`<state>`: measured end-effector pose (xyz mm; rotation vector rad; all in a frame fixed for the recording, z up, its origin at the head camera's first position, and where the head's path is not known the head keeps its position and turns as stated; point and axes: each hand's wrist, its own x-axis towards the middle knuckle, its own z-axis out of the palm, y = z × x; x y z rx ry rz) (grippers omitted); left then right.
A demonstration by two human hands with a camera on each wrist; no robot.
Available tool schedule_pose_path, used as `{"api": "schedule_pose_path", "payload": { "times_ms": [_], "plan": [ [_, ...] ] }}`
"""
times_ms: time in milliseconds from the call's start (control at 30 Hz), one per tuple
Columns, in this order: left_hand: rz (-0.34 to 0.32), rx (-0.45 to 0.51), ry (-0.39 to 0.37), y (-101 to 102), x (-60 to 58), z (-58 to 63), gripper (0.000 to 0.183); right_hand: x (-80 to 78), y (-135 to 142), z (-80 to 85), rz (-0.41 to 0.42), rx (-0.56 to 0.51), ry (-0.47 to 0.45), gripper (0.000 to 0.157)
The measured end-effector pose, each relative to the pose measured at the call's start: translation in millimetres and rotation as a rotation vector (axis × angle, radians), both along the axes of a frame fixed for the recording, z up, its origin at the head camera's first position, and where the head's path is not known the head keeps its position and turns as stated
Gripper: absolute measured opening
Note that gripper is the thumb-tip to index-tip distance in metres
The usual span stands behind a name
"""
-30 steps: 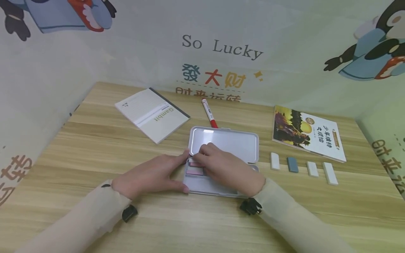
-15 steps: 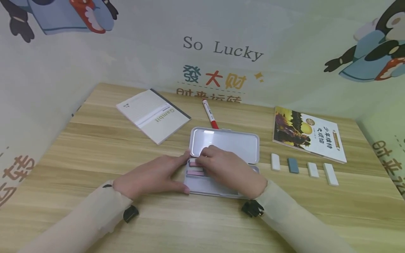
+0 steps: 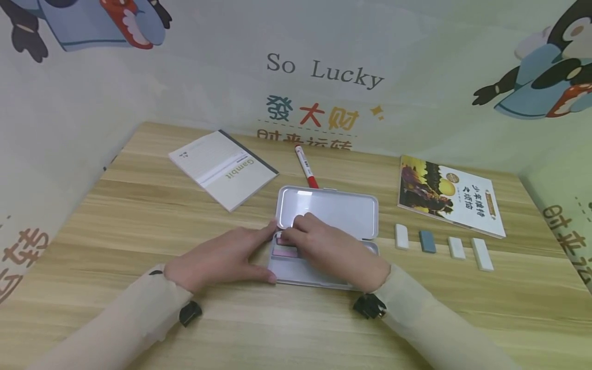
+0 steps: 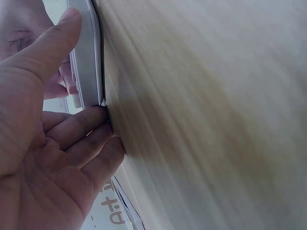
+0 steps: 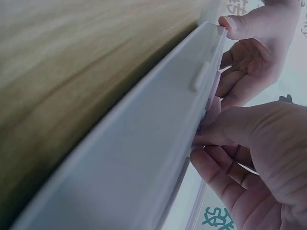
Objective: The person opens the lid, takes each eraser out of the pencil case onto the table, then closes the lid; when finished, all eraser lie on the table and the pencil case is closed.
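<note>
An open white pencil case (image 3: 296,267) lies mid-table with its lid (image 3: 347,213) folded back. My left hand (image 3: 219,257) holds its left end, thumb at the near corner and fingertips at the far one; the left wrist view shows these fingers against the case's side wall (image 4: 88,60). Reaching into the case, my right hand (image 3: 333,252) has curled fingers and pinches a pink-and-white eraser (image 3: 280,240) at the left end, partly hidden by the fingers. Another pink-and-white eraser (image 3: 284,251) lies just nearer me in the case. The right hand covers much of the compartment.
Right of the case stand a white eraser (image 3: 401,236), a blue eraser (image 3: 427,241) and two more white ones in a row. A picture-covered book (image 3: 450,195) lies behind them. A notebook (image 3: 224,169) and a red-capped marker (image 3: 306,166) lie at the back.
The right fingers shift slightly over the upper eraser at the case's left end, covering a little more of it. The left hand and the case stay in place.
</note>
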<state>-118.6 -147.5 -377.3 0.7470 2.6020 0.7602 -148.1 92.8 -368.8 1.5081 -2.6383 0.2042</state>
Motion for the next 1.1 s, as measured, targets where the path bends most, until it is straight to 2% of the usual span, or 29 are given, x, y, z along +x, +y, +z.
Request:
{"api": "schedule_pose_path", "payload": {
  "times_ms": [233, 433, 633, 833, 967, 1100],
  "plan": [
    [0.009, 0.002, -0.021, 1, -1.6, -1.7, 0.108, 1.5, 6, 1.1, -0.008, -0.006, -0.021, 0.043],
    [0.012, -0.001, -0.008, -1, -0.7, -0.9, 0.108, 3.2, 12, 3.7, -0.022, -0.011, -0.065, 0.043],
    [0.007, 0.006, 0.012, -1, 0.3, -0.7, 0.108, 3.6, 24, 5.9, -0.043, -0.125, -0.148, 0.040],
    [0.006, 0.004, 0.019, -2, 1.2, -1.2, 0.108, 3.0, 36, 9.9, -0.144, -0.243, -0.302, 0.031],
    [0.016, 0.000, -0.005, -1, 0.3, -2.0, 0.109, 2.3, 51, 11.4, -0.218, -0.306, -0.401, 0.034],
    [0.007, -0.004, 0.001, -1, -0.3, -2.3, 0.111, 4.6, 69, 11.0, -0.302, -0.355, -0.446, 0.036]
  ]
}}
